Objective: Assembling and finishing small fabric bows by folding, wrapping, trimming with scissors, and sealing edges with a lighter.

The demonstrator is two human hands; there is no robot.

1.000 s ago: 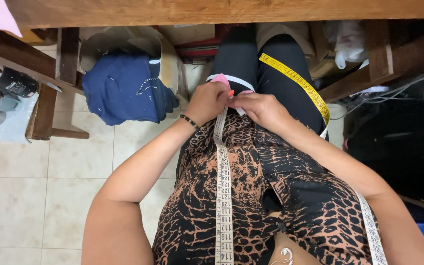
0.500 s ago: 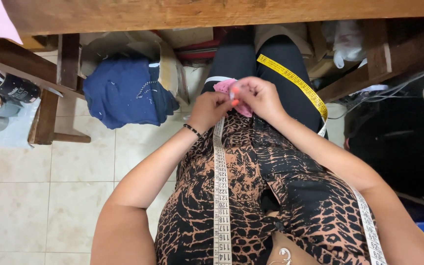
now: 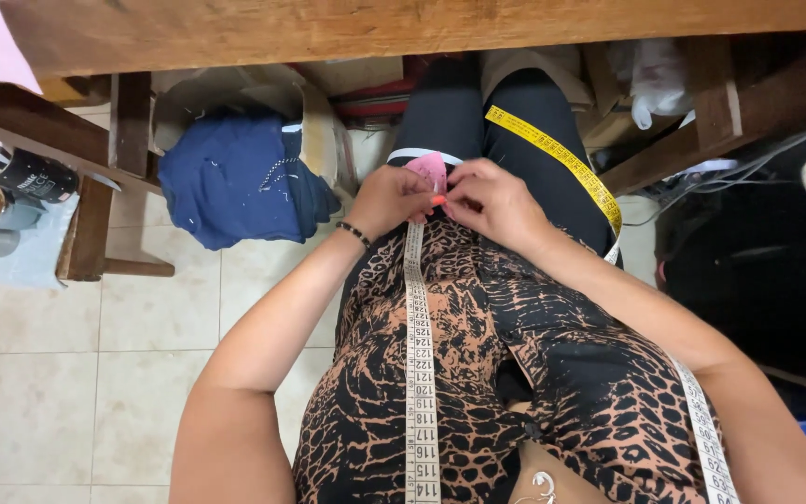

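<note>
Both the left hand (image 3: pixel 394 199) and the right hand (image 3: pixel 496 203) pinched a small pink fabric piece (image 3: pixel 429 171) just above the white measuring tape (image 3: pixel 419 355) on the lap.

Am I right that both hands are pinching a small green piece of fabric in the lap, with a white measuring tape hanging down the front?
Not quite. The head view shows the left hand and right hand pinching a small pink piece of fabric, not green. The white measuring tape does hang down the front.
</note>
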